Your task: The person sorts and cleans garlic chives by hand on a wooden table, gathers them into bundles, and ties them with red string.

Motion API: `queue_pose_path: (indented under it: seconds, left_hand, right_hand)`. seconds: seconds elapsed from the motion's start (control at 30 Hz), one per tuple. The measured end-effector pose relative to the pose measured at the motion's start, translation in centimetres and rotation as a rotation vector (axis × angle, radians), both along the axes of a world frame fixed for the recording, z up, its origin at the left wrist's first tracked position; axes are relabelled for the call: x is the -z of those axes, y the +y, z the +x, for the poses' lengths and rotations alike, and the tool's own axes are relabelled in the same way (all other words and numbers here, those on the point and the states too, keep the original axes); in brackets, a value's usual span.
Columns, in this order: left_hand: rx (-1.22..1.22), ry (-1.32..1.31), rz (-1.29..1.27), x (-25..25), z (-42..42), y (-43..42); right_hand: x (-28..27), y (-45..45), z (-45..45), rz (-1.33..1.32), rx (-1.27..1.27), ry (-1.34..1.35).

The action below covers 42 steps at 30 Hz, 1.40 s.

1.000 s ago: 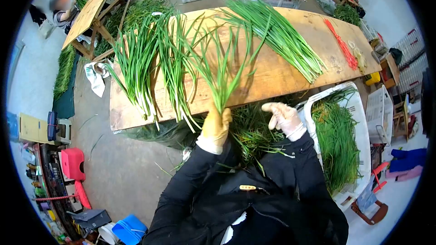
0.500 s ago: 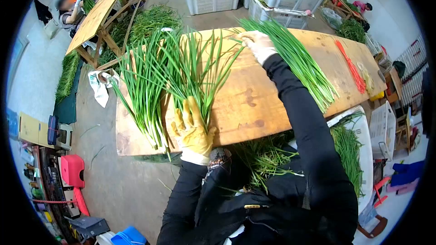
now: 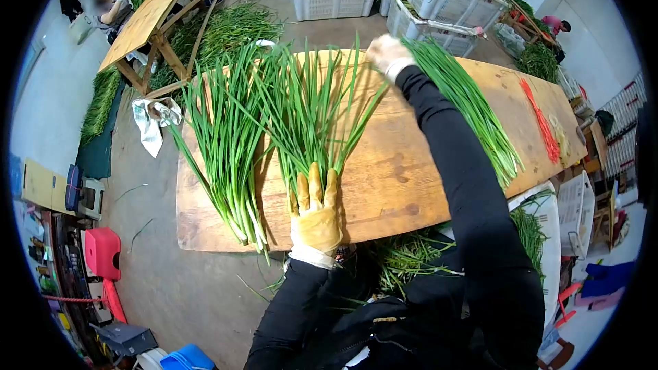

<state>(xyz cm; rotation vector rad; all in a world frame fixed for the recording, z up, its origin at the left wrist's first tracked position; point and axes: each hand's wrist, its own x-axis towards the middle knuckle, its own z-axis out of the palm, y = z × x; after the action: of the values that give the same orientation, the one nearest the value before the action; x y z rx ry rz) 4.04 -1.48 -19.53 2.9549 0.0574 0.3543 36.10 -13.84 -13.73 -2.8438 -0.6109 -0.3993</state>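
Presumably to steady the middle stalks [image 3: 312, 123], the left hand [image 3: 317, 221] lay flat on them, the right hand [image 3: 388, 53] too blurred to read.

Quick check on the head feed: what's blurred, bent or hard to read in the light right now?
Head view: the right grip is smeared and pale, while the left grip looks fairly crisp; fisheye bows the wooden board and leaves black corners; a soft shadow runs beside the left green bundle; the black sleeves show little detail.
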Motion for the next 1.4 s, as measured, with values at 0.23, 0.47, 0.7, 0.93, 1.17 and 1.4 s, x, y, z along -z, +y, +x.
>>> queue_pose_path:
  seconds: [0.23,0.47,0.7,0.93,1.17,1.4]
  left_hand:
    - [-0.022,0.012,0.039,0.5,-0.1,-0.2]
    - [-0.018,-0.114,-0.020,0.4,0.2,-0.3]
    - [0.066,-0.276,0.001,1.1,0.8,0.4]
    - [-0.060,-0.262,-0.077,0.0,-0.4,-1.6]
    - [0.113,-0.467,-0.109,-2.8,-3.4,-2.2]
    - [0.332,0.173,-1.631,-3.4,-7.0,-7.1]
  right_hand:
    - [-12.4,-10.8,-0.8,0.923,-0.214,0.130]
    - [-17.4,-19.2,-25.8,0.823,-0.404,0.275]
    - [-0.9,-25.8,-38.4,0.128,-0.237,0.825]
    - [2.2,-27.4,-28.8,0.068,0.354,0.130]
    - [1.6,-27.9,-21.2,-0.297,0.480,-0.403]
    - [-6.8,-23.8,-30.6,-0.199,0.388,-0.747]
